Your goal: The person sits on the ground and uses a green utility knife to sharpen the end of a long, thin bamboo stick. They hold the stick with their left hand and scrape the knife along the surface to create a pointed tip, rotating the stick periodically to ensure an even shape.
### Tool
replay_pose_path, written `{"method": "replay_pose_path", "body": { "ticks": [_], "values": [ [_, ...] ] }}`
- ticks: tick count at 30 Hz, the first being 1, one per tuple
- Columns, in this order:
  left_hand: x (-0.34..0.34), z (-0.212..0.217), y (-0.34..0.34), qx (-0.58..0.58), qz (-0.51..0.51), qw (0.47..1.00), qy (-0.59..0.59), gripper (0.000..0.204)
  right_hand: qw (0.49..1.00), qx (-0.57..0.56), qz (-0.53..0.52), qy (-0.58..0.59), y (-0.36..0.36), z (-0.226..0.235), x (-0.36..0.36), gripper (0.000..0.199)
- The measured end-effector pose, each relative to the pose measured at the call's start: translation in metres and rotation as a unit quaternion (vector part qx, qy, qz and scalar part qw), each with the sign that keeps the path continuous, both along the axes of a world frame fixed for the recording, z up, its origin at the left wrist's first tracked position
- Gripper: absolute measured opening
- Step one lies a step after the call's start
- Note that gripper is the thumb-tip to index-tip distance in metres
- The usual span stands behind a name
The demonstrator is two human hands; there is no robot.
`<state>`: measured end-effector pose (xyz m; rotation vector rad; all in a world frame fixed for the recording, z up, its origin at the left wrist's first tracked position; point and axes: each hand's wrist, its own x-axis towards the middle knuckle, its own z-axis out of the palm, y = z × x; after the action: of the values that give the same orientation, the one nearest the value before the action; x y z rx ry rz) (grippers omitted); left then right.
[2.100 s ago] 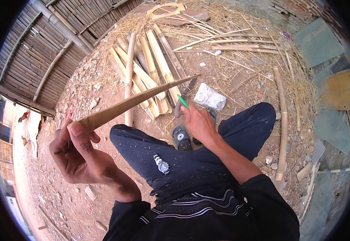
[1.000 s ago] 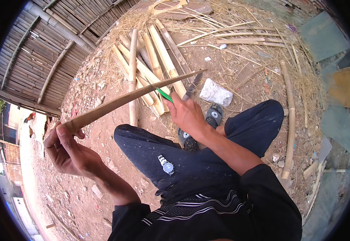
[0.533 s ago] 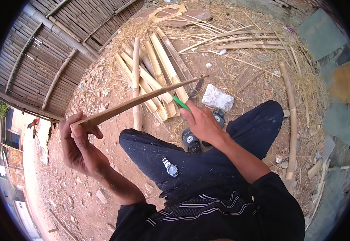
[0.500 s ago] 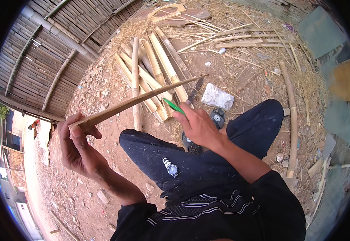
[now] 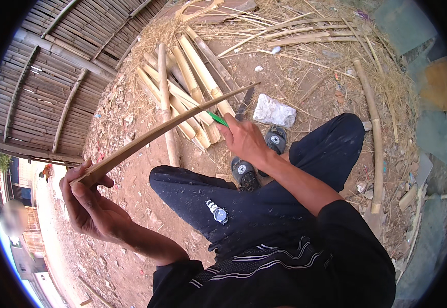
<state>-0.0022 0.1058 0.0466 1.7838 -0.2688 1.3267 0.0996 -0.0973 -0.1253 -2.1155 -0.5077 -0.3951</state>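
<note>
My left hand (image 5: 92, 205) is closed round the near end of a long split bamboo strip (image 5: 151, 133), which slants up to the right and narrows to a point. In my right hand (image 5: 246, 141) is a slim green ridged tool (image 5: 218, 119); its kind is unclear. The tool's tip is at the lower edge of the strip, around its middle, though whether it touches I cannot tell. A silver wristwatch (image 5: 219, 213) rests on my dark trousers (image 5: 182, 191).
Split bamboo lengths (image 5: 198, 77) lie piled ahead, with a dark blade (image 5: 245, 102) beside them. A white stone block (image 5: 274, 111) sits beyond my feet. One bamboo pole (image 5: 371, 133) lies at right. Straw and thin strips (image 5: 305, 33) cover the far ground; a bamboo wall (image 5: 54, 87) stands left.
My left hand has moved slightly left and down with the bamboo strip. The green tool is nearer the strip's edge, and the whole view has shifted a little.
</note>
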Motion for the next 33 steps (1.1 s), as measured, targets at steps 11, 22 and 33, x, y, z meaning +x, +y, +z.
{"method": "replay_pose_path", "body": {
  "ticks": [11, 22, 33],
  "values": [
    [0.002, -0.002, 0.012, -0.039, 0.028, 0.999, 0.012, 0.027, 0.999, -0.027, 0.024, 0.035, 0.031, 0.038, -0.023, 0.028],
    [-0.019, -0.012, 0.024, -0.048, 0.051, 0.995, 0.067, 0.023, 0.994, -0.098, -0.028, -0.028, 0.040, 0.021, -0.037, 0.024],
    [-0.026, -0.003, -0.008, -0.037, -0.007, 0.998, 0.043, 0.017, 0.998, -0.060, 0.031, -0.016, 0.028, 0.075, -0.086, 0.032]
  ]
}}
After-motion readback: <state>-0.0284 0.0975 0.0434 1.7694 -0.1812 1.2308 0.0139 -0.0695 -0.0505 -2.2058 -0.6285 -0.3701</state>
